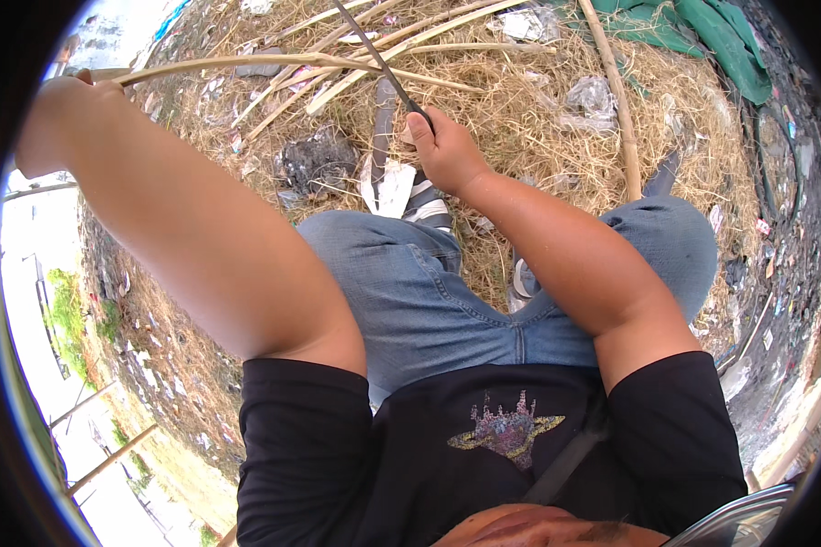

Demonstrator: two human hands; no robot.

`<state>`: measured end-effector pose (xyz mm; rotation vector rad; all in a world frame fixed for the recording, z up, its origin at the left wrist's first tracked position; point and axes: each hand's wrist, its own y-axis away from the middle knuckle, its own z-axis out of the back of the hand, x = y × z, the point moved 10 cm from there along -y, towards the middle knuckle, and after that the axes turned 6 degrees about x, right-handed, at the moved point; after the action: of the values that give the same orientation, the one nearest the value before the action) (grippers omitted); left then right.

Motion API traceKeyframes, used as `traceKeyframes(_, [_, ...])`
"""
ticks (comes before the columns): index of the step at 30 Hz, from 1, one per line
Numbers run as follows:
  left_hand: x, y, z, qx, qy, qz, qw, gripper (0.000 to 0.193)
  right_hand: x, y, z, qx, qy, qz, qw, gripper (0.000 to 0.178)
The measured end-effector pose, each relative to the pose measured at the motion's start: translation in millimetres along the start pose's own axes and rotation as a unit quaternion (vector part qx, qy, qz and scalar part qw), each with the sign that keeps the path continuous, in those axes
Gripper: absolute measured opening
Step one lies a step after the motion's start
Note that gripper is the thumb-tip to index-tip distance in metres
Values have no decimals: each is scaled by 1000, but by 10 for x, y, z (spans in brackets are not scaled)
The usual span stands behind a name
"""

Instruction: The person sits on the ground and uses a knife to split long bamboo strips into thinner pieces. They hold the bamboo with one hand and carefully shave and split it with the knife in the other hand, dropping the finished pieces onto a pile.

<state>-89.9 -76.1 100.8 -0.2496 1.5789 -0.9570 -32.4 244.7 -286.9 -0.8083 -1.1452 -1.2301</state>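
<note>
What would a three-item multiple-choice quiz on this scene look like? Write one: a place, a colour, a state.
1. Where does the left hand grip the bamboo strip?
A. at its end
B. at its middle
C. nowhere

2. What colour is the tarp?
A. red
B. green
C. white

3. How is the right hand?
A. open and empty
B. flat on the straw
C. closed around a dark blade

Answers:
1 A, the strip runs out from the fist.
2 B, green folds lie at upper right.
3 C, fingers wrap the handle.

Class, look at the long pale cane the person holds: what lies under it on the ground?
Under the cane lie dry straw, more loose canes and scraps of litter. The left hand covers its near end; the ground beneath the straw is hidden.
</note>
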Motion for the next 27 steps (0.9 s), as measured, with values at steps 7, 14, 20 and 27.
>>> traceKeyframes(7, [251,329,214,-88,206,143,964,46,391,-90,-2,24,3,-14,1000,50])
traceKeyframes(14, [85,318,122,-17,191,115,975,40,68,-108,115,28,16,-31,999,49])
traceKeyframes(20, [-28,395,100,-20,111,91,989,43,396,-25,-8,7,-34,33,999,48])
traceKeyframes(27, [197,230,189,-69,172,117,976,53,-205,-228,52,15,-8,-47,999,51])
